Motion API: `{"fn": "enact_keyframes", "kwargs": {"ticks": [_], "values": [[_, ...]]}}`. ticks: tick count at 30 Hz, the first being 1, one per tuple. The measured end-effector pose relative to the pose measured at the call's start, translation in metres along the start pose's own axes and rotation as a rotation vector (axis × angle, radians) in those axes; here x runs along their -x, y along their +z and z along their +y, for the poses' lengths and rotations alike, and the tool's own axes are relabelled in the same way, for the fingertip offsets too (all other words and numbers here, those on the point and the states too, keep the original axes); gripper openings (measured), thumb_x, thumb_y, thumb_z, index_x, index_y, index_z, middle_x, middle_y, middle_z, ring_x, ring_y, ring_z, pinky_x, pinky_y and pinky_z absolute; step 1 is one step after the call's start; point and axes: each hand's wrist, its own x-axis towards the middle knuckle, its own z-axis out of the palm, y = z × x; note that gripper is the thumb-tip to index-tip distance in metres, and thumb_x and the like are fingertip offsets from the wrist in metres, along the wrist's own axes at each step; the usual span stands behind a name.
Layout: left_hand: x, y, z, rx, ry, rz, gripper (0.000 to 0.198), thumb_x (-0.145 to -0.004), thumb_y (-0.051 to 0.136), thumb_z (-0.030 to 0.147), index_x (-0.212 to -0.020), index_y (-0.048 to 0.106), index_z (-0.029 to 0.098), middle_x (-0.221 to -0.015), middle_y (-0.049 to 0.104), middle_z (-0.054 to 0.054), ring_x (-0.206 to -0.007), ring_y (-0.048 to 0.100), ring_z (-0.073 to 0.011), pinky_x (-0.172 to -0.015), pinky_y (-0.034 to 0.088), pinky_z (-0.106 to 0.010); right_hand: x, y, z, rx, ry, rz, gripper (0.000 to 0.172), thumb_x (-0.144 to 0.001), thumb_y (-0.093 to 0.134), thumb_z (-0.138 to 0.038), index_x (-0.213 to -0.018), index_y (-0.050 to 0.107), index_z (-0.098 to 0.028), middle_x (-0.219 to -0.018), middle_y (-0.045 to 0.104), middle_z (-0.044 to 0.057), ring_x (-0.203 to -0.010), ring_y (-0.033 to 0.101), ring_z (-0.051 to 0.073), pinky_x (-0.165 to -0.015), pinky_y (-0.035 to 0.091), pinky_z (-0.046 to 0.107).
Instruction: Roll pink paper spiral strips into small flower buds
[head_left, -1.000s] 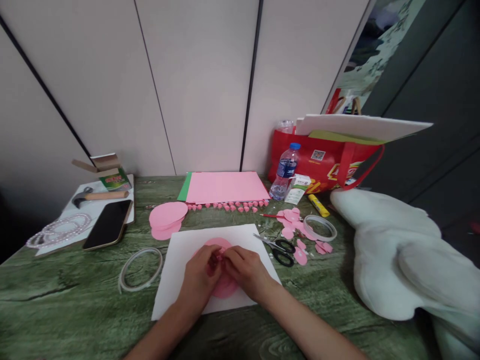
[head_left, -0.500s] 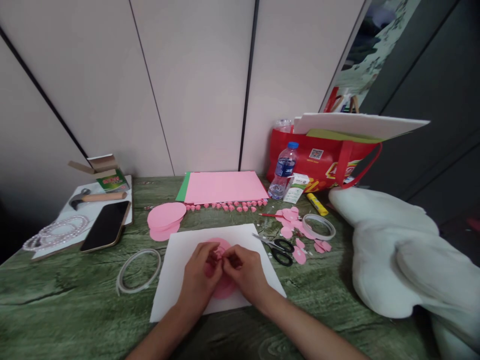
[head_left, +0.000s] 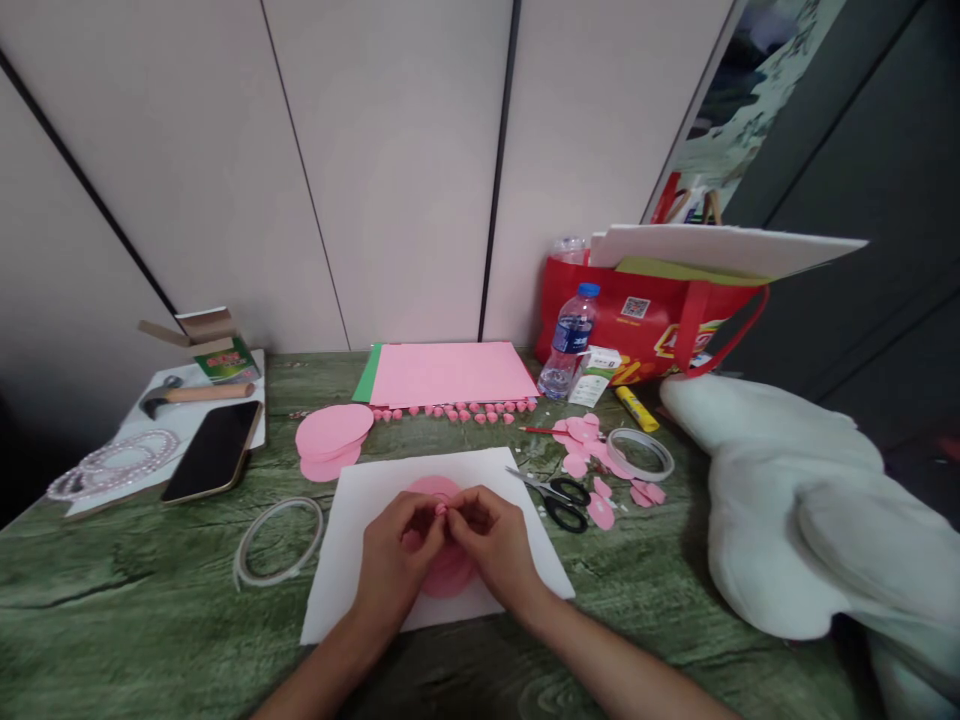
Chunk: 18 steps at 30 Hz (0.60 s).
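Note:
Between my fingertips is a small pink paper piece (head_left: 441, 510), pinched from both sides. My left hand (head_left: 399, 552) holds its left side, with thumb and forefinger together. From the right, my right hand (head_left: 495, 540) pinches it too. Under the hands a round pink paper (head_left: 450, 580) lies on a white sheet (head_left: 352, 540), partly hidden by the fingers. Black-handled scissors (head_left: 564, 500) rest at the sheet's right edge, blades over it.
Tape rolls (head_left: 279, 542) (head_left: 640, 455) lie on both sides. Behind are pink discs (head_left: 334, 430), pink sheets (head_left: 454, 372), small pink rolls, a bottle (head_left: 571, 340) and a red bag (head_left: 637, 310). A phone (head_left: 214, 450) and hammer (head_left: 196, 394) lie left, a white plush (head_left: 795, 500) right.
My fingertips have come closer together, and the small pink piece between them shows more compactly. The rest has shifted only slightly with the camera.

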Motion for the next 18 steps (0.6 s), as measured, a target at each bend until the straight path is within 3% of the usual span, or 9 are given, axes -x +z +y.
{"fn": "enact_keyframes", "kwargs": {"ticks": [7, 18], "values": [[-0.0002, -0.0020, 0.0024, 0.050, 0.020, 0.008, 0.010, -0.074, 0.055, 0.020, -0.080, 0.062, 0.017, -0.076, 0.062, -0.002, -0.068, 0.059, -0.0142, -0.061, 0.048, -0.024, 0.0009, -0.0059, -0.0050, 0.325, -0.239, 0.025, 0.014, -0.072, 0.054, -0.016, -0.079, 0.067, -0.015, -0.069, 0.068, 0.005, -0.056, 0.062, 0.014, -0.053, 0.050, 0.022], [0.0006, -0.0006, 0.0029, 0.131, 0.003, 0.026, 0.009, -0.074, 0.057, 0.022, -0.081, 0.060, 0.018, -0.076, 0.062, -0.002, -0.069, 0.059, -0.0141, -0.061, 0.049, -0.024, 0.0025, -0.0032, -0.0074, 0.257, -0.205, 0.046, 0.013, -0.072, 0.054, -0.016, -0.076, 0.067, -0.017, -0.063, 0.067, 0.003, -0.051, 0.060, 0.012, -0.051, 0.050, 0.021]]}}
